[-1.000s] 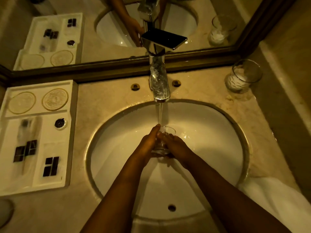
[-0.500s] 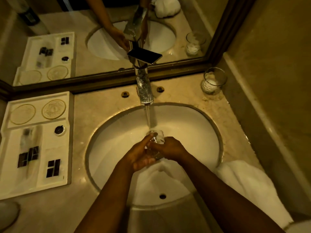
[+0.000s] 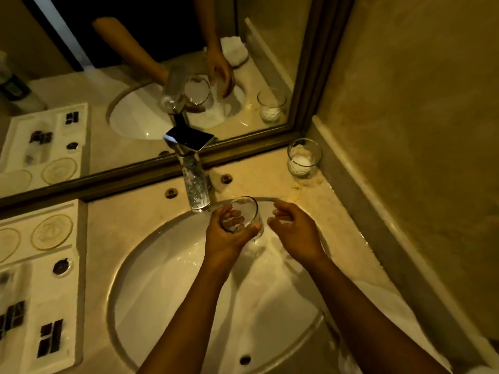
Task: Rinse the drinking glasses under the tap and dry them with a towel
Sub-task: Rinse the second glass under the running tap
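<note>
My left hand (image 3: 225, 240) grips a clear drinking glass (image 3: 241, 215), tilted with its mouth toward me, just right of the chrome tap (image 3: 195, 184) and over the back of the white sink (image 3: 172, 279). My right hand (image 3: 294, 233) hovers beside the glass on its right, fingers loosely curled and apart, holding nothing. No stream of water shows under the spout. A second glass (image 3: 304, 157) with something white at its bottom stands on the counter at the back right corner. A white towel (image 3: 399, 309) lies on the counter at the right, partly behind my right forearm.
A white amenity tray (image 3: 35, 265) with round coasters and small dark packets sits left of the sink. A framed mirror (image 3: 151, 85) runs along the back. A wall closes the right side. The sink drain (image 3: 245, 359) lies near the front.
The glass has come out from under the water stream and up to the right of the spout. My right hand has let go of it. The stream is no longer visible.
</note>
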A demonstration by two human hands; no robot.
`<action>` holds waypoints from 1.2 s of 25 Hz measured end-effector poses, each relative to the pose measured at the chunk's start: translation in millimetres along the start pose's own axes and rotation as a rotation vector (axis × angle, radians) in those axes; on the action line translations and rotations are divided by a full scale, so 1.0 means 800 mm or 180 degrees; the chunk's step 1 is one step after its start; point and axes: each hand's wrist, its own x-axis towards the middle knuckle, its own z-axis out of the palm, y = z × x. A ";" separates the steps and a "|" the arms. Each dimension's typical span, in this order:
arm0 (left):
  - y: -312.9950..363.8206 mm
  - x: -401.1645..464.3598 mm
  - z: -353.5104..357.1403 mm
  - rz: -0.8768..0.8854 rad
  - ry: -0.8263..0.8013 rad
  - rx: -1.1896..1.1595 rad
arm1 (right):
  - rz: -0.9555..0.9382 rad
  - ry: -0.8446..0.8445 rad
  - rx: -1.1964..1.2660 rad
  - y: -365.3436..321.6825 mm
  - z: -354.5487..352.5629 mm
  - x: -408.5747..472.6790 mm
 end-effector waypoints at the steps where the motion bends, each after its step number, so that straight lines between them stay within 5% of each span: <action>1: 0.005 0.006 0.011 0.0119 0.0041 0.0088 | 0.0017 0.0244 0.0042 -0.002 -0.010 0.014; 5: 0.024 0.030 0.049 0.0505 0.0150 0.0285 | 0.0234 0.0862 -0.0034 0.008 -0.025 0.073; 19: 0.043 0.132 0.088 0.0732 0.0570 0.0537 | 0.0033 0.1726 0.0291 0.022 0.003 0.179; 30: 0.046 0.112 0.082 0.0395 0.0491 0.0585 | -0.0196 0.1747 0.0309 0.016 -0.006 0.154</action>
